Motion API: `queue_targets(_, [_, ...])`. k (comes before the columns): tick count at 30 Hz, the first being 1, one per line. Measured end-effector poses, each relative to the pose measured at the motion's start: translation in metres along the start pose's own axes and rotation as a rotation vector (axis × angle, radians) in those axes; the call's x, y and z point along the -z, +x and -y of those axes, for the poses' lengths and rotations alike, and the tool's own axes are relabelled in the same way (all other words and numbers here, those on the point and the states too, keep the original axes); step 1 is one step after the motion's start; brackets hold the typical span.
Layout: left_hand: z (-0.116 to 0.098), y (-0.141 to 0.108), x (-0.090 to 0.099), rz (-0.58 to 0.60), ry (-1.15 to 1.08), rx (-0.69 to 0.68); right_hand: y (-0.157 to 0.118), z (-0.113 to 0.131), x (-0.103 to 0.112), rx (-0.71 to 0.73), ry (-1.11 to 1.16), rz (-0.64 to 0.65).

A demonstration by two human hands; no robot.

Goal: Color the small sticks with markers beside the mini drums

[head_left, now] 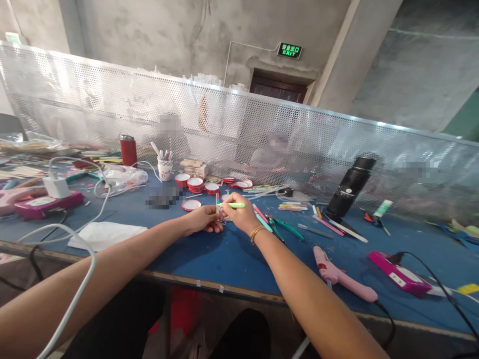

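Between the fingers of my left hand a small flat stick stands upright, coloured red and green near its top. My right hand grips a light green marker, its tip close to the stick. Just behind both hands lie several small round red-rimmed pieces with white centres, one of them a single disc left of the stick. Pliers with green handles rest to the right of my right hand.
A pink glue gun and magenta power strip lie at right, below a black bottle. At left are white paper, a cable, a pen cup and a red bottle. A perforated screen runs behind.
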State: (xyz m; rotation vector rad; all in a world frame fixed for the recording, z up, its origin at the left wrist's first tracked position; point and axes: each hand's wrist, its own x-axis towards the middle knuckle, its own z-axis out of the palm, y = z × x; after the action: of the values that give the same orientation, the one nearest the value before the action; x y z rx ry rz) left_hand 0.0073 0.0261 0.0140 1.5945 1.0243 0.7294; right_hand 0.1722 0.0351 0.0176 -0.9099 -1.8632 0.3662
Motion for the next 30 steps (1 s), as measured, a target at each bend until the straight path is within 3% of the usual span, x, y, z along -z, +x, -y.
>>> queue_targets(9, [0.006, 0.006, 0.003, 0.011, -0.072, 0.009, 0.003, -0.003, 0.006, -0.008, -0.148, -0.064])
queue_targets(19, [0.004, 0.004, 0.002, -0.007, -0.078, 0.019, 0.001, 0.009, 0.004, 0.050, -0.083, -0.061])
queue_targets(30, [0.003, 0.004, 0.001, -0.024, -0.066, 0.021, 0.002, 0.001, 0.000, 0.056, -0.107, -0.018])
